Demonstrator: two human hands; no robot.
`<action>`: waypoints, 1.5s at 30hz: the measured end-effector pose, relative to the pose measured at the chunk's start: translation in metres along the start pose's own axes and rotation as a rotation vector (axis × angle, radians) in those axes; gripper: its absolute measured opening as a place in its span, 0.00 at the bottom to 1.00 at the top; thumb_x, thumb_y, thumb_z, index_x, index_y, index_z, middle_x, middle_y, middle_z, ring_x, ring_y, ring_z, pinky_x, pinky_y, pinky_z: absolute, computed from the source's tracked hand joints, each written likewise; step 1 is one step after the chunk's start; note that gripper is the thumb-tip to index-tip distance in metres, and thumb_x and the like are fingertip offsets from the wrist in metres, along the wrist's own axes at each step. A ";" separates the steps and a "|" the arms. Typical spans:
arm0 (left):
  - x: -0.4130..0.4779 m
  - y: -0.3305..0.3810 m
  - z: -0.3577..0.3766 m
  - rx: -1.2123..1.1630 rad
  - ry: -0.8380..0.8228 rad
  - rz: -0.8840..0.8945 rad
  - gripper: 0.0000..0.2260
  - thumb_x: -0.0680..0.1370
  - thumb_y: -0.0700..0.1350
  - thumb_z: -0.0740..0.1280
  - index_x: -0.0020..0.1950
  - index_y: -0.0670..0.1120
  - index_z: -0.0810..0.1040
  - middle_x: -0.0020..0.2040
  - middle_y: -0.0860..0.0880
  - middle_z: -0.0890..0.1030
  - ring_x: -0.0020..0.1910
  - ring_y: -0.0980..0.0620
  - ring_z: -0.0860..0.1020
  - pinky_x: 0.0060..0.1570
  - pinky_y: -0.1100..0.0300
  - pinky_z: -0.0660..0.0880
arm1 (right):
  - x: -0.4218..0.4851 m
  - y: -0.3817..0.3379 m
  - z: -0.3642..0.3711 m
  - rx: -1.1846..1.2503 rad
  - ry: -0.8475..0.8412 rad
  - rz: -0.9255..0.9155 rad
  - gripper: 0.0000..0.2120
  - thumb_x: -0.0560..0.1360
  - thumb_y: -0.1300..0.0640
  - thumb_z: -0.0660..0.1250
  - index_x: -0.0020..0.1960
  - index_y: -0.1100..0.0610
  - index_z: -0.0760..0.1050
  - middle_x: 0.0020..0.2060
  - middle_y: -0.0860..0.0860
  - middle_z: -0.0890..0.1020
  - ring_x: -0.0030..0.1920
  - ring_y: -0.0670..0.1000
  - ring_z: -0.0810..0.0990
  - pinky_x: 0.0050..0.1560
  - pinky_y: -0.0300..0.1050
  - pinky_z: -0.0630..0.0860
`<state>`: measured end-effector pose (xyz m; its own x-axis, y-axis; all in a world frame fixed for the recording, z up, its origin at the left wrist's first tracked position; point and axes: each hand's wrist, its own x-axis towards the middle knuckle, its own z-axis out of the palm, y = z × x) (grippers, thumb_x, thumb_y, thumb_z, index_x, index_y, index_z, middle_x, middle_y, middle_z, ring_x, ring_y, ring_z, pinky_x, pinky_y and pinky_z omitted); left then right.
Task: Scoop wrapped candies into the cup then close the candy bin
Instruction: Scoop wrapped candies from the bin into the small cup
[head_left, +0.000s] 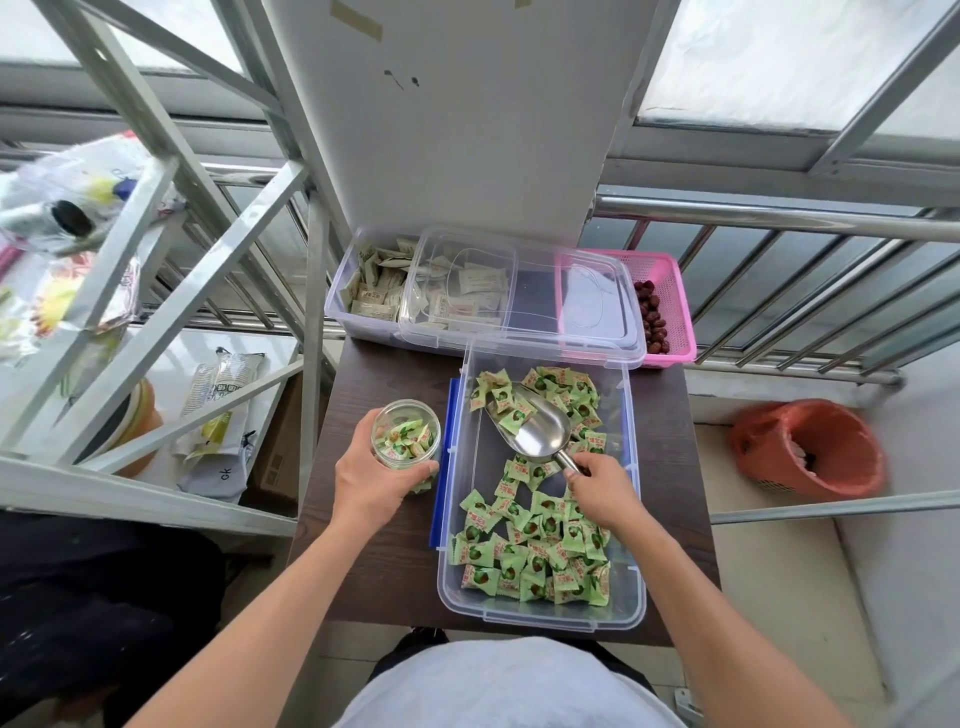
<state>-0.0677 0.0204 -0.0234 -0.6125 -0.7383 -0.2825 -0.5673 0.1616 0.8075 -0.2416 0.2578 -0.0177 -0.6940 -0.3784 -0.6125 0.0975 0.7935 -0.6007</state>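
Observation:
A clear candy bin with blue side latches sits open on the dark table and holds several green wrapped candies. My right hand grips the handle of a metal scoop inside the bin; a few candies lie at the scoop's far end. My left hand holds a clear plastic cup left of the bin, with several candies in it. The bin's clear lid lies across the containers behind the bin.
Behind the bin stand a clear box of beige sachets and a pink basket of red dates. A metal shelf frame rises at left, a railing at the back. An orange-lined waste basket sits on the floor at right.

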 end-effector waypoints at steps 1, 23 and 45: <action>0.000 -0.001 0.000 0.000 0.000 0.000 0.42 0.63 0.51 0.85 0.73 0.54 0.69 0.60 0.53 0.78 0.61 0.53 0.75 0.62 0.60 0.69 | -0.001 0.000 0.000 0.012 -0.001 -0.002 0.09 0.83 0.60 0.60 0.53 0.60 0.78 0.33 0.52 0.73 0.31 0.49 0.68 0.30 0.43 0.65; -0.011 0.007 -0.001 -0.006 0.004 0.038 0.34 0.62 0.49 0.85 0.63 0.62 0.73 0.52 0.63 0.81 0.53 0.64 0.79 0.51 0.72 0.71 | -0.087 -0.093 -0.050 -0.219 -0.258 -0.295 0.11 0.83 0.57 0.62 0.43 0.56 0.78 0.31 0.49 0.72 0.30 0.48 0.66 0.32 0.44 0.65; -0.012 0.007 -0.006 -0.008 -0.005 0.062 0.31 0.64 0.49 0.83 0.57 0.66 0.70 0.50 0.62 0.80 0.51 0.67 0.77 0.50 0.70 0.71 | -0.098 -0.149 -0.054 -0.373 -0.265 -0.248 0.20 0.81 0.55 0.64 0.33 0.62 0.77 0.27 0.54 0.73 0.26 0.51 0.65 0.29 0.43 0.64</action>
<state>-0.0609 0.0270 -0.0114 -0.6491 -0.7239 -0.2337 -0.5234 0.2020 0.8278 -0.2267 0.2021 0.1599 -0.4552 -0.6456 -0.6132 -0.3409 0.7626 -0.5498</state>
